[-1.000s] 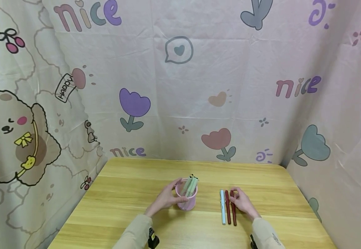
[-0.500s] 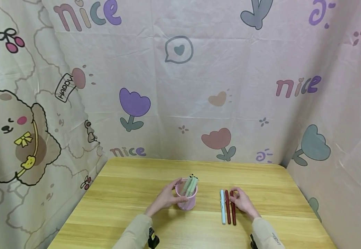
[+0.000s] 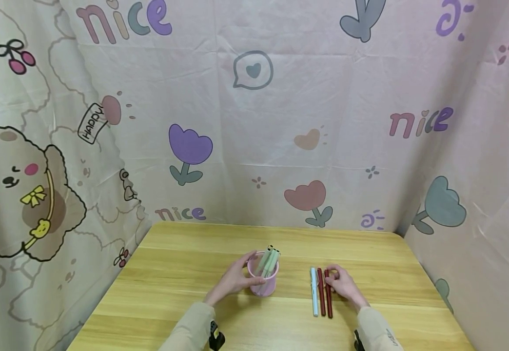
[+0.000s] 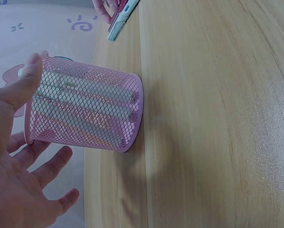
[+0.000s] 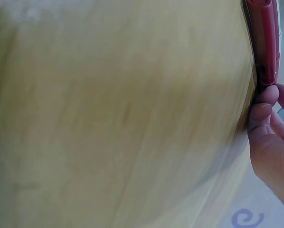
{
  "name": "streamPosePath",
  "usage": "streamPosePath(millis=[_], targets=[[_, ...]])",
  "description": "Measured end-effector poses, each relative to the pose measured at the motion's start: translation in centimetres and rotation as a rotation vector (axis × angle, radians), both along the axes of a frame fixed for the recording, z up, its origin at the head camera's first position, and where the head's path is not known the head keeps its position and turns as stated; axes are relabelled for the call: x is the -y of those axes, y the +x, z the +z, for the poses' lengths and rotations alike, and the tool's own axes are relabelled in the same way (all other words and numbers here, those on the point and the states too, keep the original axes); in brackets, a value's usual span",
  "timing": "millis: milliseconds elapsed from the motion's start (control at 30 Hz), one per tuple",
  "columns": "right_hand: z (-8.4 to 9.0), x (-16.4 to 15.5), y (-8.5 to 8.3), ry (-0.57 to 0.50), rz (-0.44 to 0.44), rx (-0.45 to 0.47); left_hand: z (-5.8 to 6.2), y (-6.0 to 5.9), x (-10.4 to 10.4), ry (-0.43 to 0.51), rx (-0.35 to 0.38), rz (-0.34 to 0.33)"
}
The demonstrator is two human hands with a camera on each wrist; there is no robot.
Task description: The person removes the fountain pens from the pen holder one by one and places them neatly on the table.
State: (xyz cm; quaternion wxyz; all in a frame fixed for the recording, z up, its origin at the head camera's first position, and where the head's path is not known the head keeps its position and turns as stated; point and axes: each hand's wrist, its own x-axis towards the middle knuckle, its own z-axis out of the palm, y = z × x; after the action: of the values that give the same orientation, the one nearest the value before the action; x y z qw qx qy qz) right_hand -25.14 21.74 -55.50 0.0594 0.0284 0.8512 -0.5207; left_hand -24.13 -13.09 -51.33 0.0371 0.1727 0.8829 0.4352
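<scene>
My left hand (image 3: 235,279) holds a pink mesh pen holder (image 3: 264,288) near its rim, thumb on the near side and fingers round the far side; the left wrist view shows the lower fingers spread away from the mesh. Several pale green pens (image 3: 270,262) stand tilted inside it. To the right, a light blue pen (image 3: 314,292) and two dark red pens lie side by side on the table. My right hand (image 3: 343,282) has its bent fingertips at the far end of the rightmost dark red pen (image 3: 329,301). Up close, thumb and fingers meet at that pen's end (image 5: 268,61).
The wood-grain table (image 3: 184,253) reaches back to a printed fabric curtain (image 3: 254,126), which also hangs on the left and right sides. A strip of bare tabletop lies between the pen holder and the pens.
My right hand has shifted very slightly to the right, and the rightmost dark red pen lies a touch closer to its neighbour. The left hand and pen holder stay put.
</scene>
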Motion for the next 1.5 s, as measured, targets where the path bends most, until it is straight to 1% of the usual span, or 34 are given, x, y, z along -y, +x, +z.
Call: streamPosePath(millis=[367,733,833,1067,1500], targets=[[0.17,0.08,0.01,0.008,0.003,0.005,0.01,0.06,0.01,0.011,0.003,0.000],[0.30,0.21,-0.08,0.018,-0.006,0.018,-0.17,-0.13,-0.06,-0.006,-0.019,0.003],[0.21,0.20,-0.18,0.015,-0.010,0.020,-0.16,-0.07,-0.06,0.001,-0.012,0.004],[0.20,0.26,-0.28,0.057,0.007,-0.024,-0.09,0.04,-0.05,0.033,0.020,0.000],[0.13,0.20,-0.22,0.053,0.007,-0.016,-0.12,0.01,-0.11,0.018,0.020,0.011]])
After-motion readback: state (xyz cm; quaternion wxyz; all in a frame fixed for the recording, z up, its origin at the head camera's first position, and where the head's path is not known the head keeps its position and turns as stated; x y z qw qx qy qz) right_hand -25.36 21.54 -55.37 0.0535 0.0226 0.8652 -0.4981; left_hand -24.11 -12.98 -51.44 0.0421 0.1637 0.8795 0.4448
